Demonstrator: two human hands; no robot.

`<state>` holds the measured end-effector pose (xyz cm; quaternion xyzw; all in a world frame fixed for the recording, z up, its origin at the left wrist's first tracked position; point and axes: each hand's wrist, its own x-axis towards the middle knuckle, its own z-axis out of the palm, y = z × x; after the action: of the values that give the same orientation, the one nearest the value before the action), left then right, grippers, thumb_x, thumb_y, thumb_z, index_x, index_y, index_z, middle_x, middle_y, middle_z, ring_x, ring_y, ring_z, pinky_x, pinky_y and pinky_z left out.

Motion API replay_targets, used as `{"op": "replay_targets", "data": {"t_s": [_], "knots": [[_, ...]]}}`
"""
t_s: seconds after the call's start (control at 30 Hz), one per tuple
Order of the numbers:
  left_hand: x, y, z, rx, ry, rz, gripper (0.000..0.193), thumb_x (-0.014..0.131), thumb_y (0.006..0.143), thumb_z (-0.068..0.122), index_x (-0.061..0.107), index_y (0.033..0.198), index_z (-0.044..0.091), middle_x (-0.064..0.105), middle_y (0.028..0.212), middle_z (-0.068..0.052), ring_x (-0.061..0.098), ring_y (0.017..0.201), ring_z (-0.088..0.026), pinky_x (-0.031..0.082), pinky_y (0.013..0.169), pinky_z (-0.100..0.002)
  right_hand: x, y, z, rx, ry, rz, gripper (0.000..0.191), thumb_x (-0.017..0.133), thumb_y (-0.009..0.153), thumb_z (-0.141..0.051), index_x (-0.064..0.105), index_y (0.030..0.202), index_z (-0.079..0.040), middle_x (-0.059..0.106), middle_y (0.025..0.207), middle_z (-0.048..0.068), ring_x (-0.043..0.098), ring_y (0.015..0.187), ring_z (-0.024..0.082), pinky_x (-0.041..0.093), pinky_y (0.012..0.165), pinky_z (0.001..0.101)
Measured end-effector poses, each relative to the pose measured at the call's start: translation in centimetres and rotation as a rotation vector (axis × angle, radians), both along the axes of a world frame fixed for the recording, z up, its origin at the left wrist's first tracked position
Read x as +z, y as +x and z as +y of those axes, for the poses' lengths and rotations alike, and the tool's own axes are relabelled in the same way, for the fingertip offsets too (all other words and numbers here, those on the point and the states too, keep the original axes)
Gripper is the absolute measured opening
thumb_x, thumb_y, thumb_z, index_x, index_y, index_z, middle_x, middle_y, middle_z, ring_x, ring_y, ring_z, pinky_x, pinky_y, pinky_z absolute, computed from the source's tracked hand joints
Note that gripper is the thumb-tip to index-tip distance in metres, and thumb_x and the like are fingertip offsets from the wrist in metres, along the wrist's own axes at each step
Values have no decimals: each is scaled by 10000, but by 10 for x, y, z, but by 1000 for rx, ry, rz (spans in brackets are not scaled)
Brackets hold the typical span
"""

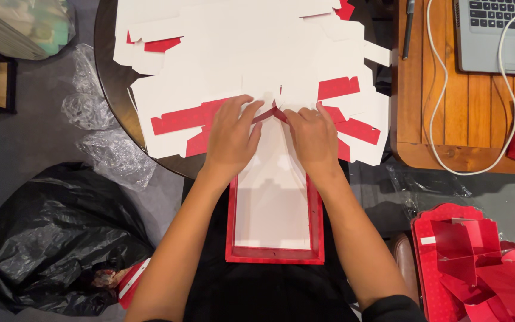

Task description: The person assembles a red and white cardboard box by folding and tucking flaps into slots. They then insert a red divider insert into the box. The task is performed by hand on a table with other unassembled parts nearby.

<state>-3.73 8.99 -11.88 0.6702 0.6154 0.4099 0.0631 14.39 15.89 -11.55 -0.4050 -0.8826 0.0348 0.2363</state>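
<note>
1. The left hand (229, 138) and right hand (313, 138) are pressing flat on the far end of a red box (274, 255), fingers pinching its folded flaps together at the middle.
2. The box is resting on the lap, its far end leaning on the table (105, 65) edge for support.
3. Flat blanks (239, 53) are lying stacked just beyond, within reach.
4. Finished boxes (478, 268) are sitting to the right.
</note>
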Motion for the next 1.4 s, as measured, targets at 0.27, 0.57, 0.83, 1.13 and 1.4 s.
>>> {"op": "replay_targets", "data": {"t_s": [0.27,0.57,0.83,1.13,1.4], "knots": [[-5,-1,-16,-5,-96,-73,503,704,915,31,566,1398,41,433,1544,-211,420,1452,-406,425,1135,-460,1,1,-2,-6,14,53,217,729,893,-11,740,1105,-52,641,863,84,637,853,295,462,1084,491],[-14,-1,-21,2,-115,-363,610,643,943,2,444,1518,48,361,1596,-243,407,1476,-403,393,1187,-446,12,10,-14,-45,-77,216,423,750,910,-65,661,1321,-16,577,1247,178,538,1166,376,420,1087,520],[-7,5,-39,94,-361,-819,593,544,932,-22,460,1509,84,568,1478,-123,578,1347,-235,529,1026,-373,-9,35,-31,-186,-415,549,668,690,877,8,474,1507,-52,394,1509,180,443,1416,357,436,1120,433],[6,29,-76,-46,-11,-1174,601,610,931,-135,422,1495,-45,519,1486,-170,506,1420,-255,429,1183,-376,19,72,-89,-220,-805,1134,784,588,917,48,281,1624,-90,535,1442,186,546,1274,212,456,1016,348],[39,32,-111,-179,24,-1220,556,634,938,-121,439,1452,-36,526,1482,-193,518,1433,-290,437,1190,-407,56,87,-122,-116,-653,1136,594,574,981,26,359,1532,-32,548,1474,156,553,1343,196,448,1135,336]]}}
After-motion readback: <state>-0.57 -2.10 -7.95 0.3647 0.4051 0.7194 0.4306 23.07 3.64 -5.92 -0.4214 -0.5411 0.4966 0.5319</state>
